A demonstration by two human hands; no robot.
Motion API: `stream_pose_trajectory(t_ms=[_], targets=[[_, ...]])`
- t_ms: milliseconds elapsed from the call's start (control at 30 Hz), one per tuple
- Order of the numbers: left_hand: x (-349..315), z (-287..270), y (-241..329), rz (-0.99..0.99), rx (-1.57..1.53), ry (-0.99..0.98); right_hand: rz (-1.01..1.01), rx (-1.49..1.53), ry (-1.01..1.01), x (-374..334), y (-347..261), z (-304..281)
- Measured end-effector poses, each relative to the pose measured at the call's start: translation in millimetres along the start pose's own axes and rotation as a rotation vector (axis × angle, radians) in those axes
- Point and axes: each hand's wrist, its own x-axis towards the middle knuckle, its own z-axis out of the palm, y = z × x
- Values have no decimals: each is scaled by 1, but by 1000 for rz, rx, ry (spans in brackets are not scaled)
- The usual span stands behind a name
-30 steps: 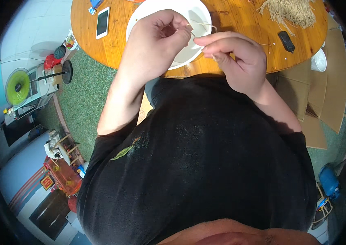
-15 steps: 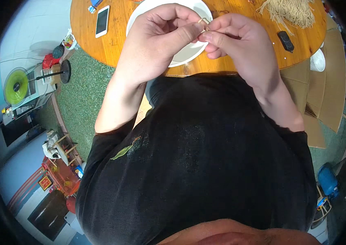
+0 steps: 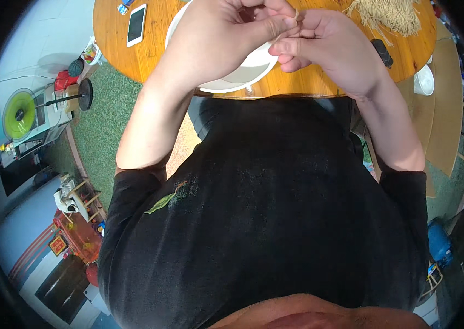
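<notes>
Cord (image 3: 296,15) pinched at fingertips of my left hand (image 3: 213,46), short bend toward my right hand (image 3: 336,49), curled just beside, hold unclear; long axis mostly hidden.

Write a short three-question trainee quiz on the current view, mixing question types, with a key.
1. True or false: the white phone lies on the wooden table, left of the white basin.
2. What thin thing shows at the fingertips of the left hand and right hand?
3. Which color is the fan at far left? A) red B) green C) white

Key: 1 true; 2 a tan strand; 3 B.
</notes>
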Motion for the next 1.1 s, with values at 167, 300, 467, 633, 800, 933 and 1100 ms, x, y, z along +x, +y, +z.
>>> stream_pose_trajectory(t_ms=[167,300,467,633,800,933,1100], targets=[[-4,2,-5,-156,-360,-69,-13,80,-34,-4,8,-2],[-6,-3,-2,-215,-184,-72,-20,256,-20,-8,19,-5],[-15,-6,-6,-62,-265,-207,-47,399,-25,-13,31,-4],[-18,0,0,53,65,-104,-101,123,80,-23,25,-2],[-15,3,3,78,240,-51,-266,-94,185,-25,26,6],[-16,6,6,10,186,-55,-302,-89,235,-24,28,9],[-19,9,-1,-24,124,-10,-265,-119,271,-25,28,13]])
